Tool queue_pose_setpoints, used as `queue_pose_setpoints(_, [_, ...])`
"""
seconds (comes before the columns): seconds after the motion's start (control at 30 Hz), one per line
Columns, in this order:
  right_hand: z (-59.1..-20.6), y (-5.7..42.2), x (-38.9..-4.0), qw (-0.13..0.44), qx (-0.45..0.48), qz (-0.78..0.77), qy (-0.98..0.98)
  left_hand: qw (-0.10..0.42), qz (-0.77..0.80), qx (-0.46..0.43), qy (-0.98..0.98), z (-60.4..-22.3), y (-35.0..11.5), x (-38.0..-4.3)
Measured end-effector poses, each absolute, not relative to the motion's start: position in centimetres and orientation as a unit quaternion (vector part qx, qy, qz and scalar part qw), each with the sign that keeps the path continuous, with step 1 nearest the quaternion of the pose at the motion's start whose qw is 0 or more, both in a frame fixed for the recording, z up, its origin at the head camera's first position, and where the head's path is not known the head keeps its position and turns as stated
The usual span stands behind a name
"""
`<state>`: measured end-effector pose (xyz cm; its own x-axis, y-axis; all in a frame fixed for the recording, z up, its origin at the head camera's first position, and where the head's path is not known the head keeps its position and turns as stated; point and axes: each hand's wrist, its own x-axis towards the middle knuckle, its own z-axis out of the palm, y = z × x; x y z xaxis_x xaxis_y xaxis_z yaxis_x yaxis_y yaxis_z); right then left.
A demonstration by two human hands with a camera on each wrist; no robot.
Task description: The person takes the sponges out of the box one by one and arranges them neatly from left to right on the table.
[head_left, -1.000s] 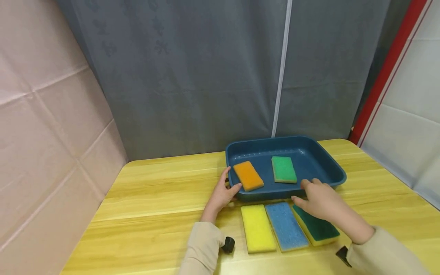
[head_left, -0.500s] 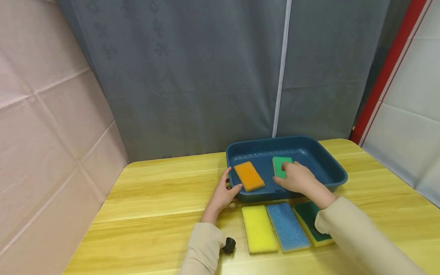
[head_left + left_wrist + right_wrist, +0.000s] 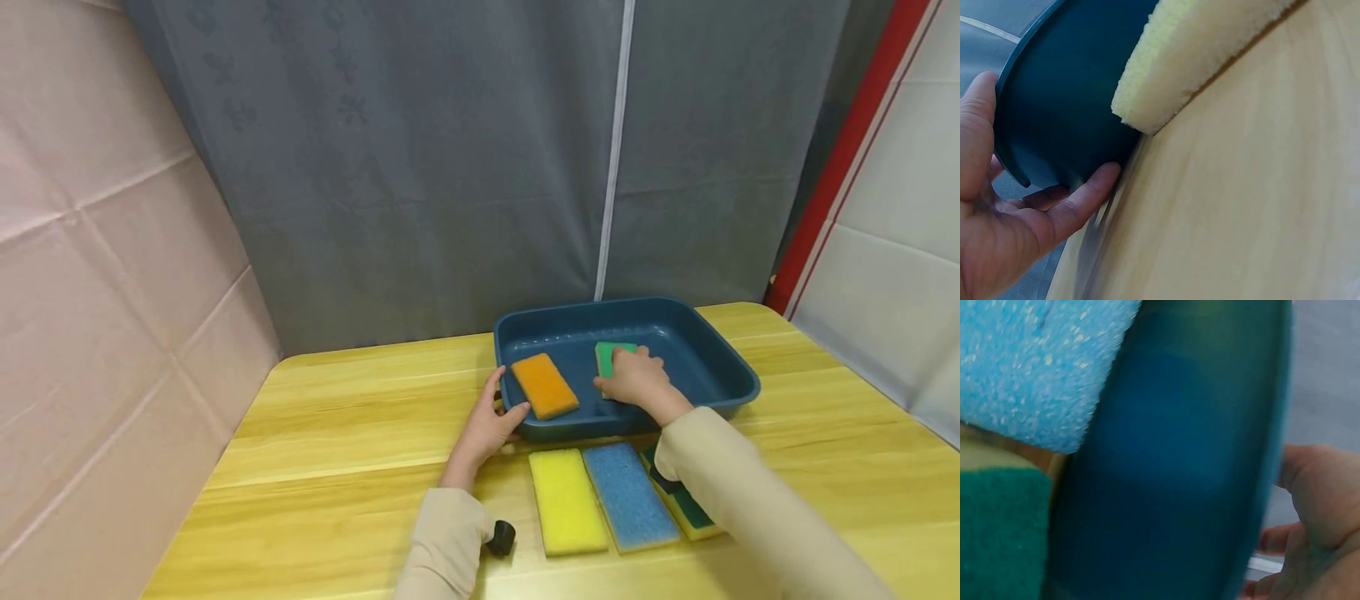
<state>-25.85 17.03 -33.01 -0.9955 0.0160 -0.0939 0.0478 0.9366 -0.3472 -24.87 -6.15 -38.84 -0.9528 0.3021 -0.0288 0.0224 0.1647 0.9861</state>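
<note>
At the left front corner of the dark blue tray (image 3: pixel 592 427), my left hand (image 3: pixel 482 433) grips the rim with its thumb over it. In the left wrist view the fingers (image 3: pixel 1088 197) lie against the tray's outer wall. An orange sponge (image 3: pixel 544 385) lies inside the tray beside that hand. My right hand (image 3: pixel 637 377) reaches over the front wall and holds a green sponge (image 3: pixel 607 358), thumb at its near left side and fingers over its right part. The right wrist view shows this hand (image 3: pixel 1322 512) beyond the tray wall, with the green sponge hidden.
In front of the tray, a yellow sponge (image 3: pixel 567 502), a blue sponge (image 3: pixel 630 497) and a dark green and yellow sponge (image 3: pixel 696 510) lie side by side on the wooden table (image 3: pixel 322 467). My right sleeve partly covers the dark green one. A grey curtain (image 3: pixel 420 167) hangs behind.
My right hand has moved from over the tray's front rim forward and left into the tray and taken hold of the green sponge. The left hand has stayed at the tray corner.
</note>
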Motion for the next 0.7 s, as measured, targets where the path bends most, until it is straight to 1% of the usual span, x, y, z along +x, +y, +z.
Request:
queue_pose_setpoints(0.2, [-34.0,16.9,-27.0,0.063,0.048,-0.186,0.979,0.095,0.636,0.114,0.758,-40.5,-6.1,-25.7])
queue_pose_setpoints(0.43, [-35.4,17.1,-27.7,0.094,0.087,-0.22,0.967,0.088,0.631,0.116,0.762,-40.5,-5.9,-25.5])
queue_pose_setpoints(0.6, [-36.3,17.3,-27.7,0.081,0.101,-0.223,0.966,0.092,0.635,0.116,0.758,-40.5,-5.8,-25.5])
queue_pose_setpoints(0.7, [-36.6,17.3,-27.7,0.075,0.108,-0.22,0.967,0.099,0.637,0.114,0.756,-39.5,-5.8,-24.8])
